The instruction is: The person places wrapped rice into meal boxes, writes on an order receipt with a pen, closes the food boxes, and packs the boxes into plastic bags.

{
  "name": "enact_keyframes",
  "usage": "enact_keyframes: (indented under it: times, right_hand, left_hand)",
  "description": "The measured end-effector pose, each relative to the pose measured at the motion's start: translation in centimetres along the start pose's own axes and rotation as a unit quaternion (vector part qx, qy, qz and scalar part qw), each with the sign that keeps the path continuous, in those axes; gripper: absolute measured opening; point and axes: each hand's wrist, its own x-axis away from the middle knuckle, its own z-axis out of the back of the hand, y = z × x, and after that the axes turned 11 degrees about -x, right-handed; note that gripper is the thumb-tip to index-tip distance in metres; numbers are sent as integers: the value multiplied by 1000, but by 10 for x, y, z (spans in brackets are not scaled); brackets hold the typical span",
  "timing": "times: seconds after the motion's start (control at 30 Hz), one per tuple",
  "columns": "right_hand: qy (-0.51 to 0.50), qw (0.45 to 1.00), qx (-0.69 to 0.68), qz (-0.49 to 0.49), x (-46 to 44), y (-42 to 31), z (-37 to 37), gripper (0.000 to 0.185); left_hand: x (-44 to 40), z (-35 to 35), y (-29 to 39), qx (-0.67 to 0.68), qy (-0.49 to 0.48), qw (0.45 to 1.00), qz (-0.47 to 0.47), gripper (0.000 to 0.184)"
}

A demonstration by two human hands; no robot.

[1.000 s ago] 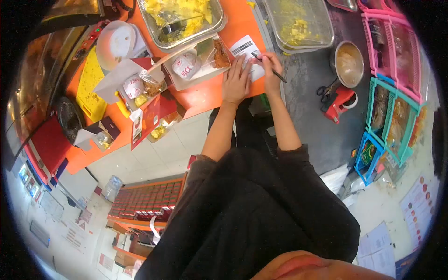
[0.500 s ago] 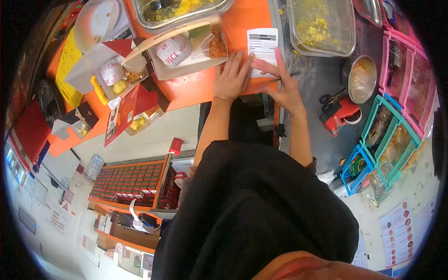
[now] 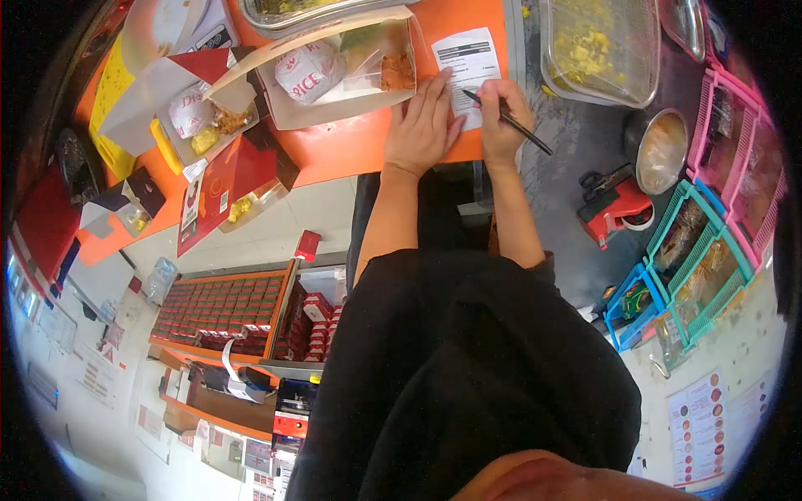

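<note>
A printed white receipt (image 3: 468, 63) lies on the orange counter (image 3: 342, 159). My left hand (image 3: 420, 129) rests flat at its left edge, fingers spread a little and holding nothing. In my right hand (image 3: 505, 123) is a black pen (image 3: 530, 139), gripped between the fingers, its tip on the lower part of the receipt. Just left of my left hand is an open box (image 3: 351, 104) with a wrapped rice ball (image 3: 310, 73) and a fried piece (image 3: 397, 72). Another open box (image 3: 221, 142) beyond it holds a wrapped ball, yellow food and a fried piece.
Trays with yellow food (image 3: 585, 50) stand at the top. To the right are a metal bowl (image 3: 662, 150), scissors (image 3: 603, 182), a red tape dispenser (image 3: 614, 214) and stacked plastic baskets (image 3: 697, 259). A red box (image 3: 225, 188) overhangs the counter's front edge.
The view has shifted leftward over the counter. My right hand opened its fingers around the pen half a second ago and now grips it again, writing end on the receipt.
</note>
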Motion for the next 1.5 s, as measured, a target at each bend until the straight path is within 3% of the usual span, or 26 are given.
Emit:
enact_keyframes:
  times: [0.1,0.3,0.43,0.5,0.63,0.7,0.8,0.9,1.13,1.2,1.23,1.3,1.4,1.5]
  right_hand:
    - [-14,995,62,71,1,6,-1,10]
    - [-27,993,64,91,2,5,-3,7]
    - [37,997,74,2,4,3,-1,7]
    - [-10,995,70,74,3,5,-4,6]
    - [-41,990,95,97,1,0,-4,6]
    - [58,998,16,-13,1,0,-3,6]
    - [-20,995,79,63,3,3,-1,9]
    - [45,993,99,46,3,8,-2,11]
    - [-20,988,129,86,5,-1,-2,12]
    - [62,993,82,56,3,4,-3,12]
    - [62,993,83,57,3,2,-3,12]
    - [-35,989,115,92,5,-5,-2,12]
    - [44,986,136,90,4,-1,-1,12]
    - [-2,991,115,74,7,3,3,13]
  left_hand:
    - [1,1,0,2,-2,1000,-7,53]
    - [0,4,1,8,-11,1000,-9,50]
    - [-1,3,0,5,-4,1000,-10,52]
    - [0,3,0,4,-6,1000,-10,53]
    - [-1,2,1,7,-4,1000,-10,53]
    - [0,2,0,8,2,1000,-7,53]
    - [0,1,0,0,-4,1000,-7,53]
    - [1,0,0,7,3,1000,-7,52]
    - [1,3,0,-21,-11,1000,-10,53]
    - [1,3,0,-17,-11,1000,-9,52]
    - [1,3,0,-17,-13,1000,-8,52]
    - [1,3,0,-18,-15,1000,-7,52]
    - [2,2,0,-17,-15,1000,-8,51]
    - [1,2,0,-25,3,1000,-12,51]
